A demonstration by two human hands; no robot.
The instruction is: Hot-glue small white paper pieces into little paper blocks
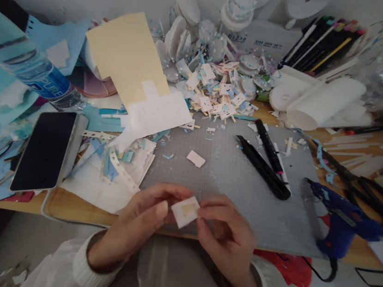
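Beyond the left hand [147,217] and right hand [228,227] gripping a small white paper square [185,211], a pale rectangular card [195,158] and black plastic cutter [264,170] lie on grey matting [218,165].

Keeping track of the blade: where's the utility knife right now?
In the head view, the black utility knife lies right of centre on the gray mat, beside the black marker.

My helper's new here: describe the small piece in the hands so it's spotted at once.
Start at the grey mat. At its near edge, the left hand and right hand hold a small white piece. Its yellowish patch sets it apart from the plain pale card lying beyond.
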